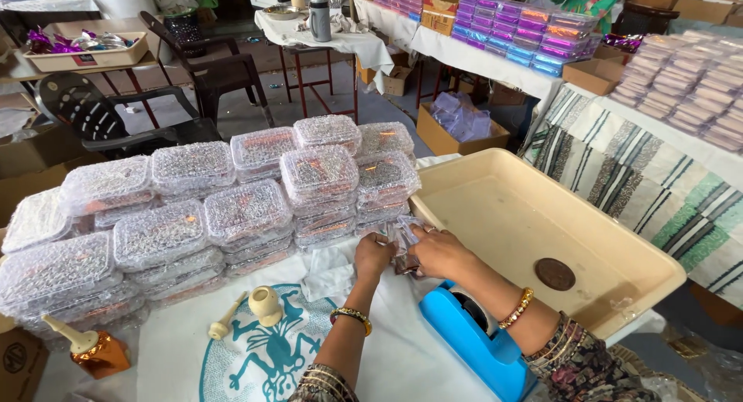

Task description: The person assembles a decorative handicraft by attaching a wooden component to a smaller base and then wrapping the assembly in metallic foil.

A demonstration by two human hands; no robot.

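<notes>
My left hand [373, 255] and my right hand [437, 251] meet over a small clear-wrapped packet [402, 238] with something dark inside, and both hands grip it. They work on the white cloth-covered table [232, 355], just in front of stacks of clear textured plastic boxes [232, 201]. A blue tape dispenser [472, 340] sits right under my right forearm. Both wrists wear gold bangles.
A large cream plastic tray [495, 177] at right holds one dark round piece [555, 273]. A cream glue nozzle [265, 305] and an orange-based bottle [93, 349] lie at left. Behind are dark chairs [209, 69], tables with stacked purple boxes [526, 30] and cardboard boxes [457, 135].
</notes>
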